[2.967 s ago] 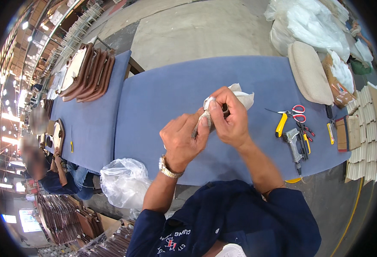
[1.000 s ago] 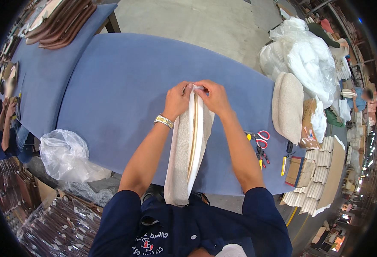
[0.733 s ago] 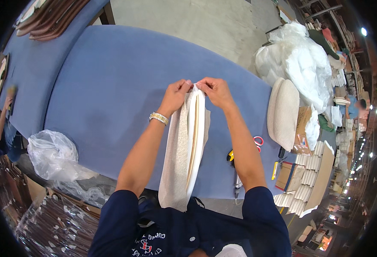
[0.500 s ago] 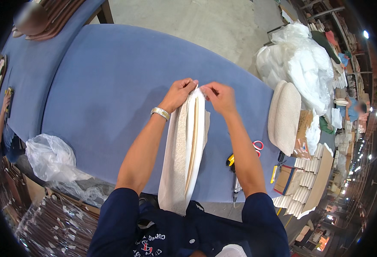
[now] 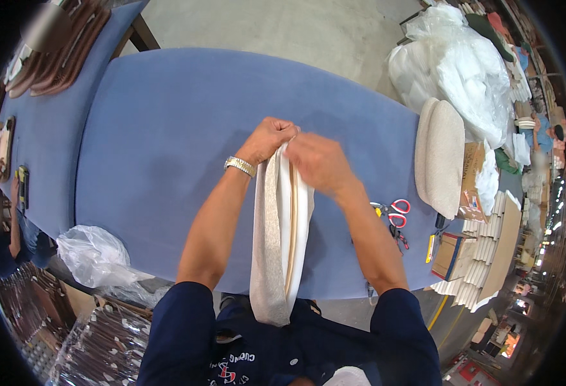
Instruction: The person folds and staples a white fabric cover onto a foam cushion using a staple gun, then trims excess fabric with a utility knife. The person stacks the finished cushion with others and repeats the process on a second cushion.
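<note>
A long seat pad (image 5: 271, 251) with a beige fabric cover stands on its edge in front of me, its near end against my body. White padding (image 5: 303, 215) and a thin tan board edge (image 5: 292, 238) show along its open side. At its far end, my left hand (image 5: 274, 137), with a metal watch on the wrist, is closed in a pinch on the fabric cover. My right hand (image 5: 321, 162) is closed beside it, fingers curled over the padding's far end. It is slightly blurred, and its fingertips are hidden.
The blue padded table (image 5: 167, 161) stretches out ahead. On its right lie red-handled scissors (image 5: 398, 215), a yellow cutter (image 5: 431, 248) and two beige pads (image 5: 440, 157). White plastic wrap (image 5: 453, 71) is piled beyond, with a clear bag (image 5: 93, 254) at the left edge.
My right hand has moved left and nearer, over the pad's far end and close to my left hand. My left hand keeps its pinch. The view has shifted slightly, showing more of the scissors.
</note>
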Motion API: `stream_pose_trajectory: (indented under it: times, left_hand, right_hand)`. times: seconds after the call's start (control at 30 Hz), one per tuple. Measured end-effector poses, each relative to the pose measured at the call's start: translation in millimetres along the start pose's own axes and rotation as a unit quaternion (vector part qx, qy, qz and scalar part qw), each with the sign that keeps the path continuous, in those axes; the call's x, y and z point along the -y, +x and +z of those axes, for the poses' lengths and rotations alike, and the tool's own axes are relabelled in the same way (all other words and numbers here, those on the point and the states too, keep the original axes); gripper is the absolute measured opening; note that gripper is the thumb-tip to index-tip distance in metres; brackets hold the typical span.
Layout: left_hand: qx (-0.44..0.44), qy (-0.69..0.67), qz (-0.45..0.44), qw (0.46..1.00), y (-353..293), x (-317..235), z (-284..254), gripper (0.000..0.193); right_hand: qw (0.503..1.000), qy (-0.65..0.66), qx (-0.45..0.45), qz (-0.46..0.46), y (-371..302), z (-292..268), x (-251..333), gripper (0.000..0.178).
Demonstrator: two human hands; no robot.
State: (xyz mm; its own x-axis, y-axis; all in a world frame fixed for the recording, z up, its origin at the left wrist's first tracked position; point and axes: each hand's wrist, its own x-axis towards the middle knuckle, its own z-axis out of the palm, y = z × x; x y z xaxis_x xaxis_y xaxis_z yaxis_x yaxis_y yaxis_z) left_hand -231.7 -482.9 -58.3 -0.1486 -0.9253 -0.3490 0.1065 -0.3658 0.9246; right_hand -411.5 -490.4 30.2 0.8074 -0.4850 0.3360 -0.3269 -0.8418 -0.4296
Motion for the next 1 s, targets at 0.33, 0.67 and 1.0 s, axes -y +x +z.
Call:
stream_pose_trajectory:
  times: [0.33,0.67,1.0]
  left_hand:
    - [-0.074,0.130,0.108,0.983,-30.9,-9.1,8.0,0.046]
    - [-0.083,0.196,0.047,0.976,-67.6,-28.0,7.1,0.062]
    - [-0.275,0.306,0.029,0.911,-93.9,-49.3,44.3,0.053]
  right_hand:
    - [0.771,0.315,-0.273,0.482,-199.9,-54.9,73.8,0.013]
    - [0.674,0.024,-0.640,0.368,-401.7,-221.8,-84.0,0.019]
    - [0.622,-0.403,-0.548,0.387,-376.5,-346.3,-230.8,0.008]
